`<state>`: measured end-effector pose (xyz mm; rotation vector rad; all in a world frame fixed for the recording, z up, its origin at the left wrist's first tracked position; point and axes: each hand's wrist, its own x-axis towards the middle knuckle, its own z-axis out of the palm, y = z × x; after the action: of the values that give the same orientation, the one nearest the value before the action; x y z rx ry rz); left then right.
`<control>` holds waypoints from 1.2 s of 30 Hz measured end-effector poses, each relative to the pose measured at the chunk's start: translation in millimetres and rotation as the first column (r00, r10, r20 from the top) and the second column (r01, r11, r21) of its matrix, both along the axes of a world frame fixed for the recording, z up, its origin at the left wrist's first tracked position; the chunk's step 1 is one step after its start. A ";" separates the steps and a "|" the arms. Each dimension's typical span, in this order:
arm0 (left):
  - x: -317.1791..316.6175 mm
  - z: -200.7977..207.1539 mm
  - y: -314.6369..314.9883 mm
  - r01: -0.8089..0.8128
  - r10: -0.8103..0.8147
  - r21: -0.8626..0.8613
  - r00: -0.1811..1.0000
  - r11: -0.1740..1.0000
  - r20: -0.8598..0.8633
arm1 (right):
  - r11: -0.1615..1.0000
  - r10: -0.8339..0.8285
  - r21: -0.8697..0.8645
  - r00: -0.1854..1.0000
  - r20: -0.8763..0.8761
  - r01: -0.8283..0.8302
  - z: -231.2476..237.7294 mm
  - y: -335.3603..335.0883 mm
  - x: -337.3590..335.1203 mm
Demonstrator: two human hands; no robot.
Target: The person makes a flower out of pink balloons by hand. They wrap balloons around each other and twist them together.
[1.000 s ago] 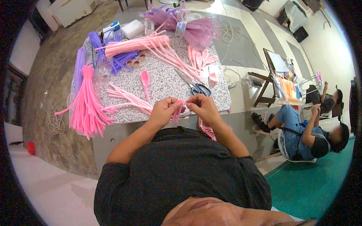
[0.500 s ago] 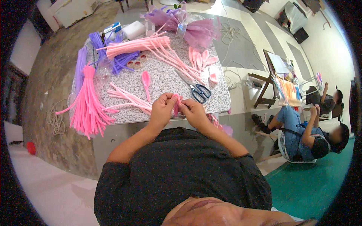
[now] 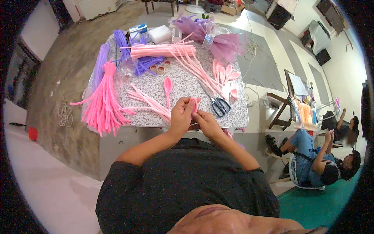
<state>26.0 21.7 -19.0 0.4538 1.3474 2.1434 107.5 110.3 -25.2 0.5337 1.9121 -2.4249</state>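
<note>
At the near edge of the speckled table (image 3: 152,119), my left hand (image 3: 182,115) pinches a bent pink pipe cleaner (image 3: 194,104). My right hand (image 3: 207,123) is closed on the lower part of the same piece, close against the left. The fingers hide most of it. Just left of my hands lie loose light-pink pipe cleaners (image 3: 150,103) and a pink looped petal (image 3: 168,86) with a stem. Dark-handled scissors (image 3: 220,107) rest to the right. Several pale pink petals (image 3: 224,73) lie farther back.
A bright pink pipe-cleaner bundle (image 3: 107,103) overhangs the left front edge. Behind are a light-pink bundle (image 3: 163,50), purple pipe cleaners (image 3: 150,64), tape rolls (image 3: 160,69) and a wrapped purple bouquet (image 3: 218,39). Two people sit at the right, one in jeans (image 3: 304,148), near another table.
The table and its contents have shifted rightward in view as my head turned. My hands have drawn closer together, and the pink pipe cleaner is more covered by my fingers.
</note>
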 end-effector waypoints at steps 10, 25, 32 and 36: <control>0.9 -0.4 4.0 -0.054 0.057 0.072 0.997 0.996 -0.043 | 0.994 -0.024 -0.109 0.999 -0.044 0.019 -10.6 -2.5 -1.7; -2.2 -2.4 0.5 0.253 -0.232 -0.029 0.922 0.967 0.312 | 0.993 -0.026 -0.111 1.000 0.017 0.028 -9.8 10.4 6.0; -18.9 -2.2 -1.9 0.313 -0.298 -0.005 0.910 0.950 0.288 | 0.989 -0.012 -0.146 1.000 0.004 0.013 -13.9 19.0 11.5; -25.7 -1.1 -6.8 0.300 -0.338 -0.339 0.939 0.892 -0.058 | 1.000 0.004 -0.023 0.999 0.044 -0.002 -11.8 23.0 14.9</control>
<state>0.3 14.9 -20.1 0.6244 1.5370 1.6104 122.4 133.3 -37.0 0.5774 1.8644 -2.4097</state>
